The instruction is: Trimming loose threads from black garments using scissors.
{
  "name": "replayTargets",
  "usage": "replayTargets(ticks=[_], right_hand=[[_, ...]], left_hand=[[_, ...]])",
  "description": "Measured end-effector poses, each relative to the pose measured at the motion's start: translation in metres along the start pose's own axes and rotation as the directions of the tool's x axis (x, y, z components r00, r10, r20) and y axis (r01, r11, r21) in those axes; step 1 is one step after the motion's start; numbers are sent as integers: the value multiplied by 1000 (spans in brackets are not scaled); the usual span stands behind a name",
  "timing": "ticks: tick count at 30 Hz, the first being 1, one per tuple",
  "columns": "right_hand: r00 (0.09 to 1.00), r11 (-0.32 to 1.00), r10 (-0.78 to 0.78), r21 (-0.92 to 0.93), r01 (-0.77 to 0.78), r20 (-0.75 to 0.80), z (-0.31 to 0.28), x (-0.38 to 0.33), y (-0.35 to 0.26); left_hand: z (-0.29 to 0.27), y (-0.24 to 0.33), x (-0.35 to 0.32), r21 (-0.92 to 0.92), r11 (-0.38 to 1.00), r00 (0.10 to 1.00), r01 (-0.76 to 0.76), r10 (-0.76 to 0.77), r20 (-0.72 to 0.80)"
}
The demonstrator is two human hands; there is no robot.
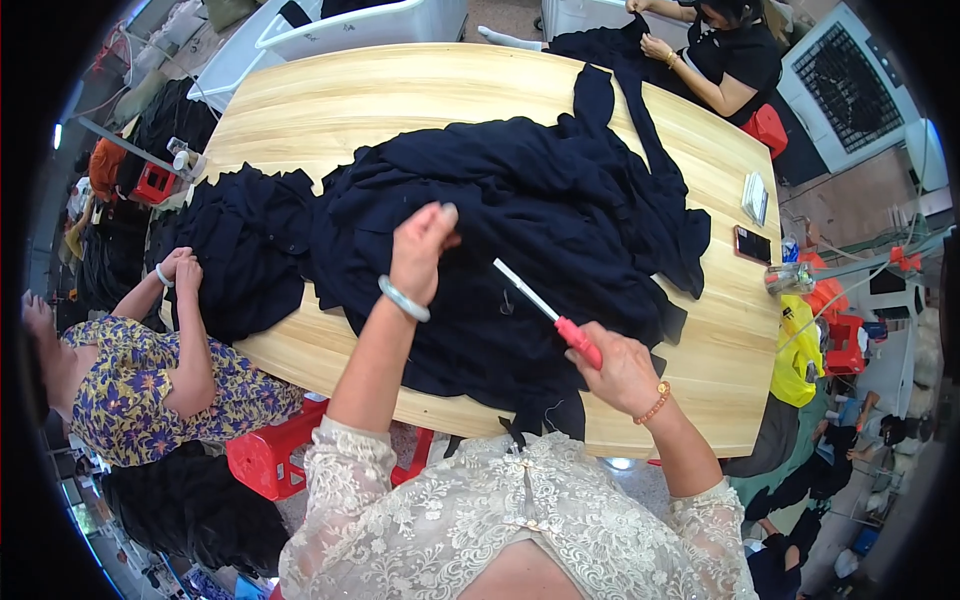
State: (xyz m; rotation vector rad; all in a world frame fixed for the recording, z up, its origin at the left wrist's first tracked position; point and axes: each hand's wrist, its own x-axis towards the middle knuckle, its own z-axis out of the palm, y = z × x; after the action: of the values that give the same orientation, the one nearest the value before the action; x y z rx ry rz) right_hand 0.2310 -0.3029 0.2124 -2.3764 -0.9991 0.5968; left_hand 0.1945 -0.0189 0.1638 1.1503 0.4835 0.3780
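Observation:
My right hand point(620, 370) is closed round the red handle of a slim tool point(540, 301) with a straight, silvery shaft. Its tip points up and left, over a large heap of dark navy garments point(520, 190) on the wooden table. I cannot tell the tool's exact kind. My left hand point(424, 245), with a pale bangle at the wrist, is raised over the same cloth, its fingers pinched together. Whatever they may hold is too small to make out. A small greyish loop point(506, 303) shows against the fabric between my hands.
A person's hands point(180, 268) work on dark garments at the table's left end. Beyond the far edge another person holds dark cloth point(600, 45). A phone point(752, 244) and a stack of white cards point(755, 198) lie on the right. Red stools point(270, 460) stand around the wooden table point(400, 85).

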Motion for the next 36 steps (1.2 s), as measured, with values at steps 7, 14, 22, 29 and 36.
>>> replayTargets(ticks=[7,14,22,29,36], right_hand=[[993,994,109,22,-108,-39,3,-5,24],[995,996,89,-27,-88,54,4,-12,18],[995,1000,9,-21,-7,99,9,-6,7],[988,998,0,-69,11,154,5,0,-5],[988,995,4,-98,12,157,9,-7,-5]], left_hand=[[-32,-30,-14,727,678,984,-108,-30,175],[-47,-46,-39,834,552,983,-6,-149,106],[-46,-53,-41,368,887,944,277,-324,70],[-28,-44,-45,714,620,943,-325,266,199],[-33,-55,-53,818,320,858,-478,372,355]])
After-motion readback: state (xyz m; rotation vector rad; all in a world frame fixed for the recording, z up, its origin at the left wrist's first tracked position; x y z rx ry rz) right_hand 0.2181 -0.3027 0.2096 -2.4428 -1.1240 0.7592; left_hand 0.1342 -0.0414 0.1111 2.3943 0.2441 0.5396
